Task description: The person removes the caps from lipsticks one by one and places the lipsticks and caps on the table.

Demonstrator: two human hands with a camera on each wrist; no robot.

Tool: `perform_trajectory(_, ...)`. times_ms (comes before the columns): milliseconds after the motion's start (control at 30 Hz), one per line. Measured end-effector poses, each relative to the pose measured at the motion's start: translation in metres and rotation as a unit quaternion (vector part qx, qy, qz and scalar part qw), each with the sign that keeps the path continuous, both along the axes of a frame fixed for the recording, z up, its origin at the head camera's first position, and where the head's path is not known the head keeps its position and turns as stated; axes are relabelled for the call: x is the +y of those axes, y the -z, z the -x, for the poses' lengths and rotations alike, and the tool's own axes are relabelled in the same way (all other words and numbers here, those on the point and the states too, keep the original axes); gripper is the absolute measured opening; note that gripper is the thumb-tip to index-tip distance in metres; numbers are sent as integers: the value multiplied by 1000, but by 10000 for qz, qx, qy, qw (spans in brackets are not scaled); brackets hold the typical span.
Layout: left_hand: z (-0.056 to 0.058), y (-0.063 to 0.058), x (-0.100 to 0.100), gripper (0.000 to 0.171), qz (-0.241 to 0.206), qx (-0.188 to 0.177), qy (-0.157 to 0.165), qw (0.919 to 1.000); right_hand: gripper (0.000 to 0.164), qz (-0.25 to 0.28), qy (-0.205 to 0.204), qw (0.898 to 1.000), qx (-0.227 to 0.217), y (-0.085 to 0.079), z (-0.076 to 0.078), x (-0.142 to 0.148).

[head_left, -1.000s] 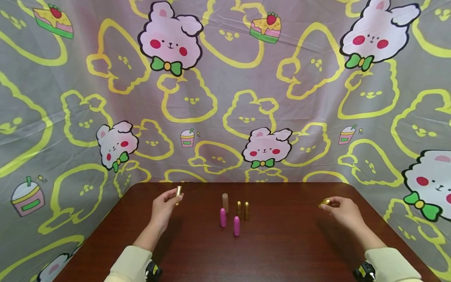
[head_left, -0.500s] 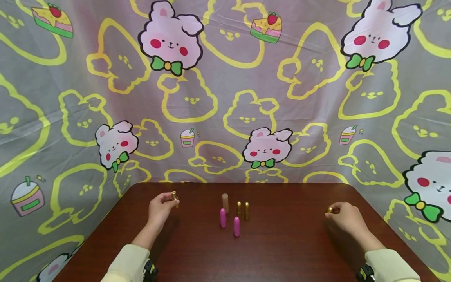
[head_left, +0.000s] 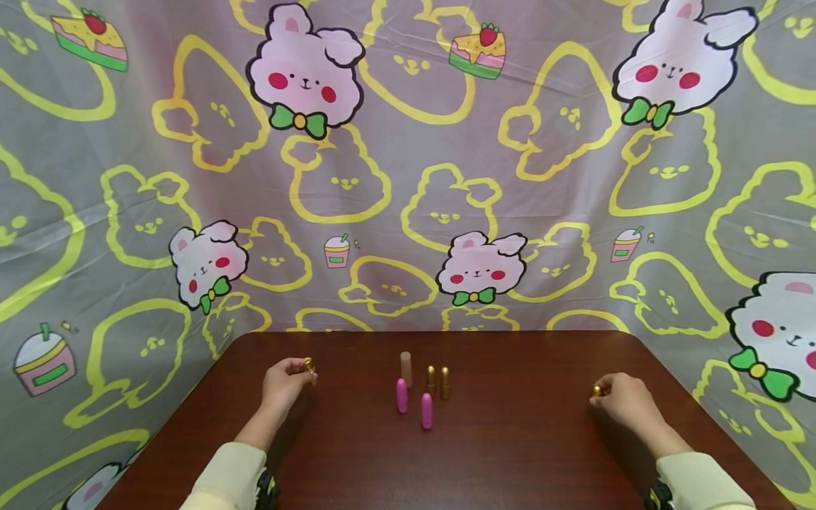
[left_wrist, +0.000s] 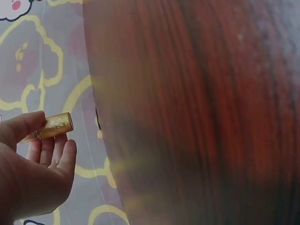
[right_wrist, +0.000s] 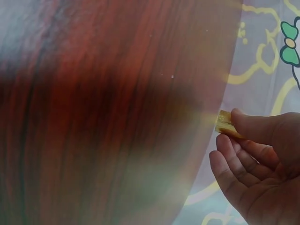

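Note:
My left hand [head_left: 279, 386] pinches a gold lipstick-like tube [left_wrist: 57, 124] between thumb and fingers, above the left part of the table. In the left wrist view the tube's flat end points away from the hand. Over on the right, my right hand [head_left: 627, 400] pinches another gold tube [right_wrist: 227, 123]; the thumb and fingers hide much of it. Between the hands stand two gold bullet-shaped tubes [head_left: 445, 382], side by side and upright. Two pink bullet-shaped tubes [head_left: 426, 411] stand in front of them, and a taller beige cylinder [head_left: 406, 370] stands behind the left pink one.
The dark brown wooden table [head_left: 510, 446] has rounded back corners. A grey curtain [head_left: 395, 198] printed with cartoon rabbits hangs behind it and along both sides. Pale sleeves [head_left: 224, 478] and dark wrist-worn cameras show at the bottom.
My left hand has moved left and lower with its gold tube, whose end now tips toward the head camera. My right hand has come down and slightly right with its tube. The standing tubes stay put.

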State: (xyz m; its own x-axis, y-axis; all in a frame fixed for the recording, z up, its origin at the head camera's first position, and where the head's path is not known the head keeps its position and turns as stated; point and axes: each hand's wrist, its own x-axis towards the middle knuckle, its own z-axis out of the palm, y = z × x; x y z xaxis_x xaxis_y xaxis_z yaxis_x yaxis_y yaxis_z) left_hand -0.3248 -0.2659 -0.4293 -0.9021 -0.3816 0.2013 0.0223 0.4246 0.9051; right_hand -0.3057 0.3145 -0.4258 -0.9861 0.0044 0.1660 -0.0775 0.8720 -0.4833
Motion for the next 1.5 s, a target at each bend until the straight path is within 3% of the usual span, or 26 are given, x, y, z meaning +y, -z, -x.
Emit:
perform_trajectory(333, 1, 6, -8, 24, 541, -137, -88, 9984, 9, -78, -67, 9998, -149, 6, -1, -1)
perform_trajectory(667, 2, 5, -17, 25, 714, -144, -24, 9973, 15, -136, -148, 9998, -45, 9, -1, 0)
perform_trajectory(933, 4, 9, -25, 21, 1118, -373, 57, 9930, 20, -167, -143, 9998, 14, 10, -1, -1)
perform_trajectory(1300, 5, 14, -32, 22, 1253, -545, 22, 9906, 21, -246, -170, 9995, 31, 9, -2, -2)
perform_trajectory(1500, 4, 13, -32, 22, 1117, -625, 103, 9917, 15, -259, -117, 9995, -110, 8, -1, -3)
